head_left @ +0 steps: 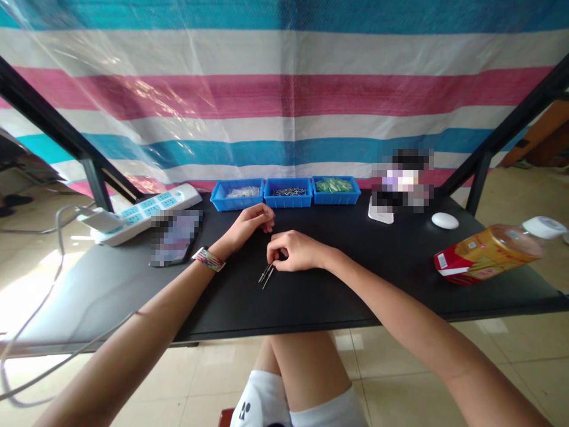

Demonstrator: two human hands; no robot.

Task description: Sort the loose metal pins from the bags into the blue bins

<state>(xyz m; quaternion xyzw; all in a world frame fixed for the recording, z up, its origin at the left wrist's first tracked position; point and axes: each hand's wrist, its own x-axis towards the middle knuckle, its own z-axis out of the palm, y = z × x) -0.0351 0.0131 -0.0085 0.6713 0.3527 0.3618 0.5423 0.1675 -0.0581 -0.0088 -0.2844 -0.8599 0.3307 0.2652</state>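
Slim, silvery metal pins (267,279), side by side at the middle of the black counter (231,314). Right hand (296,250) bent low, fingertips at their far ends; gripped or merely touched, cannot tell. Left hand (254,222) loosely curled, slightly farther and to the left, apart from the right; inside of it hidden, so whether closed on something, cannot tell. Beyond, three blue plastic bins (288,201) before a striped plastic sheet (284,95).

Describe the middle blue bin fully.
The middle blue bin is an open-topped, roughly rectangular box, seemingly plastic. Inside lie many thin, silvery, metal-looking pieces. It sits upright on the black tabletop, between the left bin and the right bin. Whether their walls touch is unclear. The left hand is nearby, with no visible contact.
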